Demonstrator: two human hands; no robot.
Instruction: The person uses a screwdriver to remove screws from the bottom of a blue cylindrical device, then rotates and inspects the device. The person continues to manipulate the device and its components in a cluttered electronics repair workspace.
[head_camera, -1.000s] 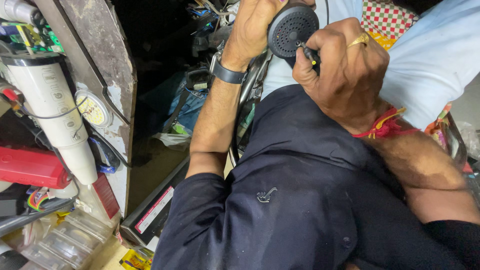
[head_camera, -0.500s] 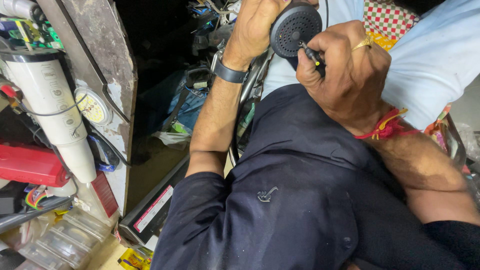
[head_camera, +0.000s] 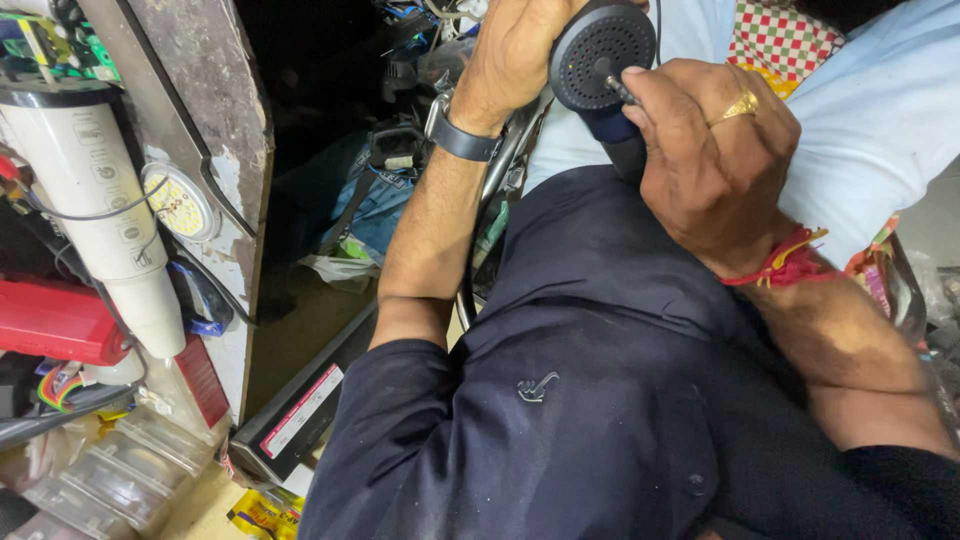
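Landmark: round black speaker unit (head_camera: 600, 50), perforated face toward the camera, at the top of the view.

Nearest the camera: dark navy shirt (head_camera: 560, 400) fills the lower frame, below the speaker; both forearms run up from it.

Right hand (head_camera: 715, 165): just below and right of the speaker, fingers curled tight around a thin screwdriver (head_camera: 617, 85). Only the short metal shaft shows; the handle is hidden inside the fist. The tip touches the speaker's perforated face near its lower right edge. Gold ring (head_camera: 738, 106) on one finger, red thread band (head_camera: 785, 265) at the wrist.

Left hand (head_camera: 520, 50): directly left of the speaker, closed around its side and back, gripping it. Fingertips hidden behind the housing. Black wristband (head_camera: 458, 138) below the hand.

Below the speaker, between the forearms: curved metal tube (head_camera: 495, 200), partly covered.

Well left of the speaker: white cylindrical housing (head_camera: 100, 200), round LED lamp disc (head_camera: 180, 205), red box (head_camera: 55, 320), clear plastic containers (head_camera: 90, 480).

Right of the speaker, farther back: light blue cloth (head_camera: 880, 110), red-and-white checked fabric (head_camera: 780, 40).
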